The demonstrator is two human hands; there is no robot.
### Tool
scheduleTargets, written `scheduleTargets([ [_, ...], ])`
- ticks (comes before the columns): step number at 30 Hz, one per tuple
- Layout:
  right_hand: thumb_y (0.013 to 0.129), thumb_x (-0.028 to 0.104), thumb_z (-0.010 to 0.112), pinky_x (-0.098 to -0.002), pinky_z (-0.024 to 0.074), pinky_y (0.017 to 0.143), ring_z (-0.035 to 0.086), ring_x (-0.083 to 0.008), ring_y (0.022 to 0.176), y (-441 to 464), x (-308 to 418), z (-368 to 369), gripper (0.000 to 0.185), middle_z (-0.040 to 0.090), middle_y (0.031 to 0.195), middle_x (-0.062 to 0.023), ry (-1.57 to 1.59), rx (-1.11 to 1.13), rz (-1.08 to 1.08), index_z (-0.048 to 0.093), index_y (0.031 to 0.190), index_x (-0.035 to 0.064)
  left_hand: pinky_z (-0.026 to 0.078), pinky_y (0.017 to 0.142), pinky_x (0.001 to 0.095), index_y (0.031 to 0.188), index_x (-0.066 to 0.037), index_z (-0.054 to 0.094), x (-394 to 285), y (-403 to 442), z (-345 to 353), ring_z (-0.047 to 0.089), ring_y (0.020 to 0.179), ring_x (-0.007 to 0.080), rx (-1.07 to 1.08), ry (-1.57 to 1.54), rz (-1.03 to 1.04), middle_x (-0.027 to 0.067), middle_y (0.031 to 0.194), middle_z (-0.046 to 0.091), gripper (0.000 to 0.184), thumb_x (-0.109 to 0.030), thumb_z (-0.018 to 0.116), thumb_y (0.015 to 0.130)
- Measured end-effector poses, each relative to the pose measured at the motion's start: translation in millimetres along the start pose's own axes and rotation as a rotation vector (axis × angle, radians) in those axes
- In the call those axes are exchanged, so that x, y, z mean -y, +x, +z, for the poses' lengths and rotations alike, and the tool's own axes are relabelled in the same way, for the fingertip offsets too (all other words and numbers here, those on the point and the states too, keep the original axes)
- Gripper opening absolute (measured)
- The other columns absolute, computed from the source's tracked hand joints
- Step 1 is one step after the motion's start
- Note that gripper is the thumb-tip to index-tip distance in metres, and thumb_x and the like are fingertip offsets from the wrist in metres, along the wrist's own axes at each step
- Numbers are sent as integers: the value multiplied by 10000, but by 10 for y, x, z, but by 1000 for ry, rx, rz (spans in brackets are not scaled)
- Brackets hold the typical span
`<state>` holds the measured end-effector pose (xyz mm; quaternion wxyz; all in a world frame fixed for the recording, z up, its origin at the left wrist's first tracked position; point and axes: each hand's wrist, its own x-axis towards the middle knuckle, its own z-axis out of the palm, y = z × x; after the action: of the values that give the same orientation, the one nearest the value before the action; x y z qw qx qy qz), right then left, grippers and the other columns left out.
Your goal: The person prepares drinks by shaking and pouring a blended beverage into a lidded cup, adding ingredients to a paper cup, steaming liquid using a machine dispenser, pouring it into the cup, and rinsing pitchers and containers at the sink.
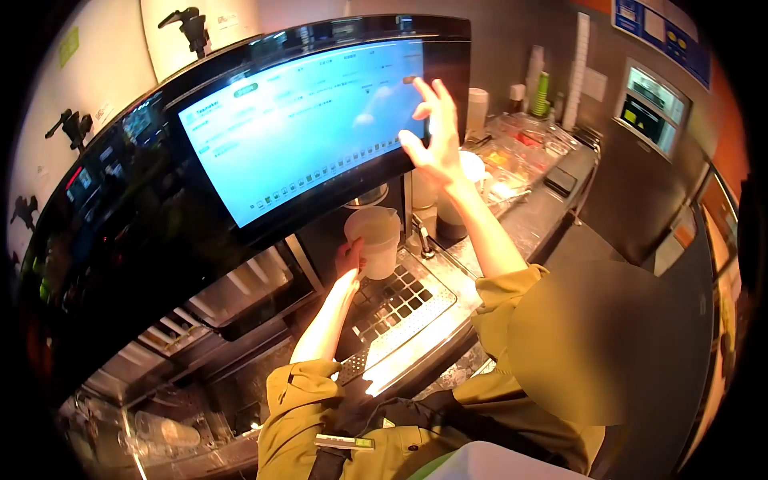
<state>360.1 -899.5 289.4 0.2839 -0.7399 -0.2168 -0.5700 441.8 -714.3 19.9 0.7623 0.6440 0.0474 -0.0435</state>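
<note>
My left hand (350,258) is closed on the side of a translucent plastic pitcher (376,232); any handle is hidden by the fingers. The pitcher is held below a round metal outlet (367,195) and above a drip tray (404,304) with a square grid. My right hand (438,136) is raised with its fingers apart, in front of the right edge of a large lit touchscreen (304,120). Whether a fingertip touches the glass I cannot tell. Text lines and a row of small icons show on the screen.
To the right, a steel counter (544,216) bears clear tubs (512,160) of ingredients, with green cups (542,94) and a tall white cup stack (578,72) behind. White containers with black taps (192,30) stand upper left. Clear vessels (166,430) lie lower left.
</note>
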Motion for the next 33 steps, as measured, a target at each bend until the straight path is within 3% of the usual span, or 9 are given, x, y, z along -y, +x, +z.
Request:
scheduleTargets([
  [2,662,80,564,-428,146,1034,226,-326,1267,-39,-58,-91,310,337,1319,-189,351,-118,-64,411,931,67,421,500,239,1090,-31,514,87,63,15,515,553,122,-25,-27,2,72,794,582,569,-381,686,677],
  [7,720,37,514,-405,258,992,373,-315,1166,-692,-163,-531,227,343,1280,-260,629,-285,129,390,909,45,417,558,230,1154,-62,485,365,-118,75,509,644,103,-109,-58,-13,49,892,577,560,-347,675,711],
  [16,758,-21,470,-411,304,952,425,-305,1123,-2687,-412,-938,264,411,1229,-200,373,-38,712,433,1018,1,413,557,247,1076,-66,550,1002,-234,155,465,590,93,-307,-82,-52,19,721,553,431,-305,669,737],
  [18,776,-15,431,-364,378,890,489,-266,1053,-2943,-387,-955,247,408,1241,-211,191,63,693,436,1022,2,448,597,294,1052,-85,519,1043,-222,167,514,664,150,-228,212,98,54,824,563,321,-297,561,816],
  [20,784,-12,435,-360,388,871,508,-254,1001,-3069,-300,-851,236,424,1233,-190,288,115,673,436,1020,4,430,804,377,1056,-71,546,1821,219,-155,541,904,277,177,1107,20,156,1009,570,347,-326,434,849],
  [22,813,12,442,-355,405,844,520,-237,938,-3210,-155,-690,231,428,1232,-173,455,165,760,435,1044,1,438,793,417,1079,-42,519,1504,67,174,540,883,351,-609,741,171,203,1006,560,518,-474,444,803],
  [25,850,48,450,-340,419,825,530,-223,889,-3272,179,-325,259,426,1226,-161,615,342,747,424,1103,0,403,839,404,1054,-7,535,902,-474,-163,486,964,400,-704,365,115,248,1018,543,512,-454,487,810],
  [30,810,-25,440,-305,423,801,526,-189,867,-3224,958,454,300,437,1173,-149,971,623,839,414,1109,-12,421,789,285,1051,-36,552,822,-1864,-1426,545,906,191,-535,8,152,91,936,573,297,-264,465,881],
  [33,813,10,486,-273,420,789,541,-157,841,-3195,1541,990,267,500,1065,-115,1071,966,748,453,1078,-9,458,700,242,1063,-16,528,954,-2848,-2423,559,800,118,-853,-81,84,42,890,568,239,-154,474,875],
])
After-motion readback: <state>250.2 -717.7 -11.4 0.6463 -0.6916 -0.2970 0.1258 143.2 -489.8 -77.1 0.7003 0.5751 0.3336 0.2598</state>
